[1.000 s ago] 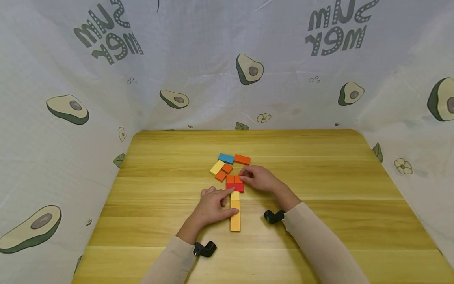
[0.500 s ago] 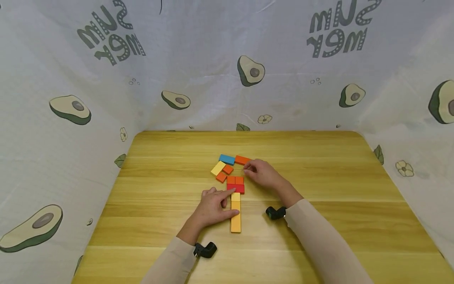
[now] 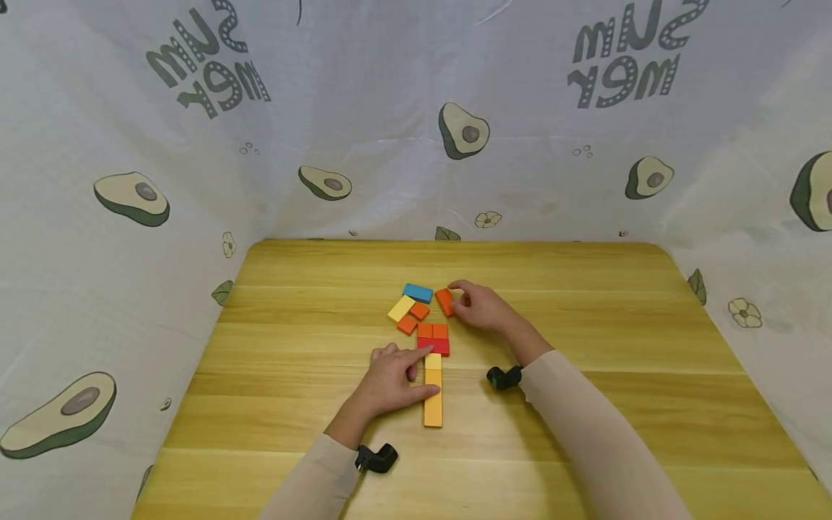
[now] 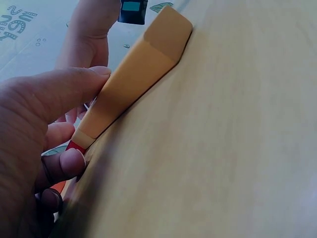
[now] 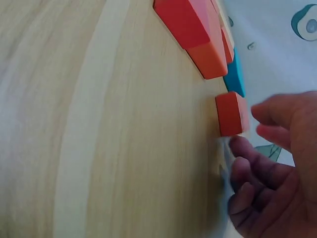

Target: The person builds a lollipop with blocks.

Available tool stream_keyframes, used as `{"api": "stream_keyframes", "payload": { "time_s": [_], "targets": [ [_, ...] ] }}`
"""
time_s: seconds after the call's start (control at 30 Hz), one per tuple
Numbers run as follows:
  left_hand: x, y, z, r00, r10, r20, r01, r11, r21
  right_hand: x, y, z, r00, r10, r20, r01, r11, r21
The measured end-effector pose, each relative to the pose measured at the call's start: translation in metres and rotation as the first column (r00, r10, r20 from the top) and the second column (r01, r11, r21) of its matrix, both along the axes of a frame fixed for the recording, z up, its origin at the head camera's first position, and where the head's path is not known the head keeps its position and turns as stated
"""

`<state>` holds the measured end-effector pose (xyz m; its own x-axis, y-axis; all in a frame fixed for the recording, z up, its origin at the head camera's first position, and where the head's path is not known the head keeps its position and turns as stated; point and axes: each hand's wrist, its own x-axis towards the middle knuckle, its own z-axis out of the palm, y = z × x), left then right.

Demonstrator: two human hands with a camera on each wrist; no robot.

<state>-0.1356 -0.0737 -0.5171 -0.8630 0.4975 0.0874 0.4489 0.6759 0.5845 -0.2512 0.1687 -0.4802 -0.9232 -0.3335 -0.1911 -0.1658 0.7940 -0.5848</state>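
Note:
A row of wooden blocks runs away from the person: a long amber block [image 3: 433, 412], a short pale yellow block [image 3: 433, 362], a red layer [image 3: 443, 347], and two orange squares [image 3: 425, 330] side by side at its far end. My left hand [image 3: 388, 379] rests along it, index fingertip on the red part and thumb on the amber block [image 4: 129, 82]. Beyond the squares, a loose orange block [image 3: 444, 302] lies aslant. My right hand [image 3: 484, 308] has its fingers at that block's right side; in the right wrist view its thumb stands slightly apart from the orange block [image 5: 229, 115].
A blue block [image 3: 418, 292], a yellow block [image 3: 401, 308] and two small orange blocks [image 3: 407, 324] lie loosely beyond the row. Everything stands on a wooden table [image 3: 292, 347]. A printed curtain [image 3: 390, 87] rises behind and at both sides.
My right hand has moved from beside the orange squares to the loose orange block, which has turned from lying crosswise to aslant and come away from the blue block. My left hand stays put.

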Motion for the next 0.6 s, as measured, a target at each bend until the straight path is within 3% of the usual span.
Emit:
{"api": "stream_keyframes", "payload": {
  "time_s": [0.27, 0.6],
  "targets": [
    [-0.001, 0.0, 0.001, 1.0, -0.006, 0.006, 0.006, 1.0, 0.006, -0.003, -0.001, 0.002, 0.995, 0.065, 0.076, -0.07, 0.996, 0.06],
    [0.0, 0.0, -0.001, 1.0, 0.003, 0.027, -0.003, 1.0, -0.008, -0.004, 0.009, 0.002, 0.992, 0.08, 0.1, -0.082, 0.997, 0.011]
  ]
}}
